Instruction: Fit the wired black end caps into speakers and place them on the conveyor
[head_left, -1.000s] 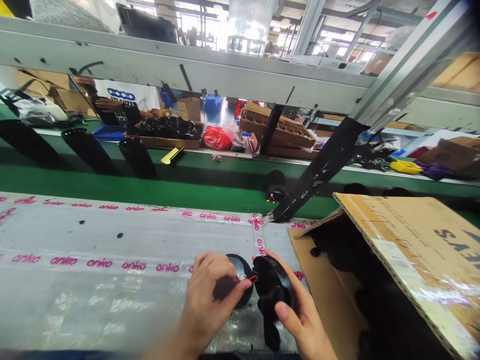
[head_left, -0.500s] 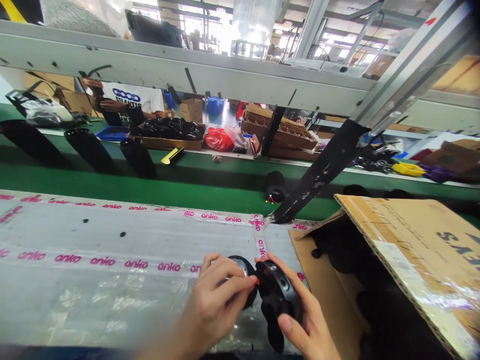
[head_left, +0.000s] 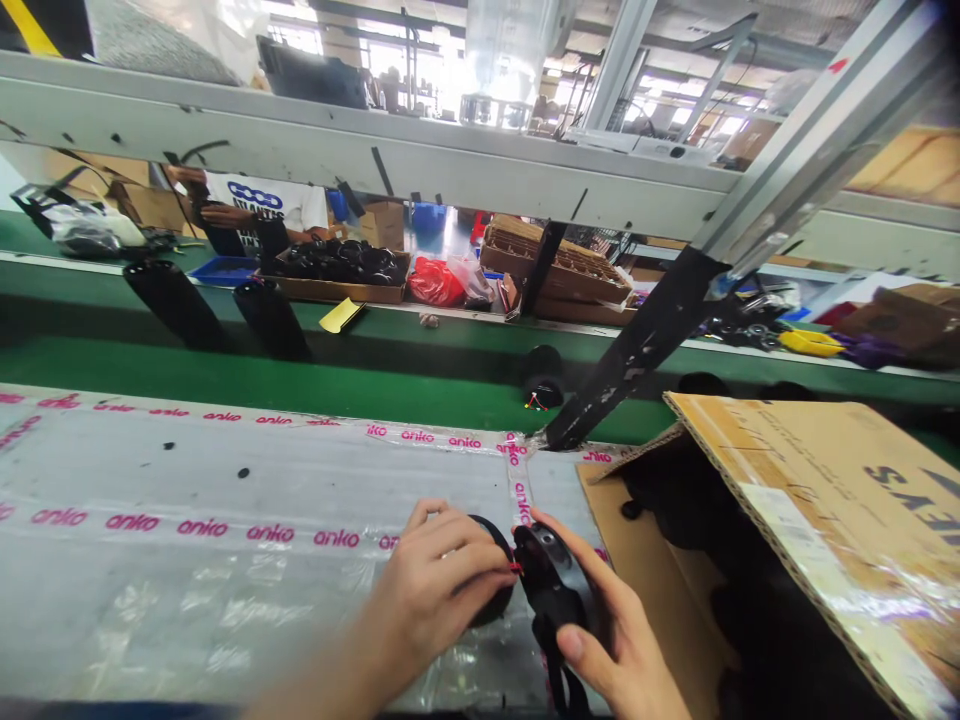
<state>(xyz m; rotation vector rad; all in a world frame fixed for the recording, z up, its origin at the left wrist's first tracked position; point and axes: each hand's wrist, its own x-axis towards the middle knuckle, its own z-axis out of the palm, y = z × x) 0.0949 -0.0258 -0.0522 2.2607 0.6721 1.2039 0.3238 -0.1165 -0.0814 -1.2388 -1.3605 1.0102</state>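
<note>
My left hand (head_left: 439, 575) is closed in a pinch on thin red wires (head_left: 515, 568). Behind its fingers, partly covered, stands a round black housing (head_left: 496, 603). To its right, my right hand (head_left: 619, 625) grips a black disc-shaped cap (head_left: 553, 570), tilted on edge, thumb on the near side and fingers round the far rim. A black strap (head_left: 574, 690) hangs below the cap. The wires bridge the small gap between housing and cap; what they join is hidden by my fingertips.
An open cardboard box (head_left: 817, 440) with dark items lies close on the right. A dark slanted post (head_left: 637, 350) rises behind my hands. Black cylinders (head_left: 270, 315) stand on the green belt (head_left: 420, 375). Across it, a person (head_left: 262, 200) handles something.
The red wires show more between my left fingertips and the cap. The strap hangs differently, more to the right. The leftmost cylinder on the belt is out of view.
</note>
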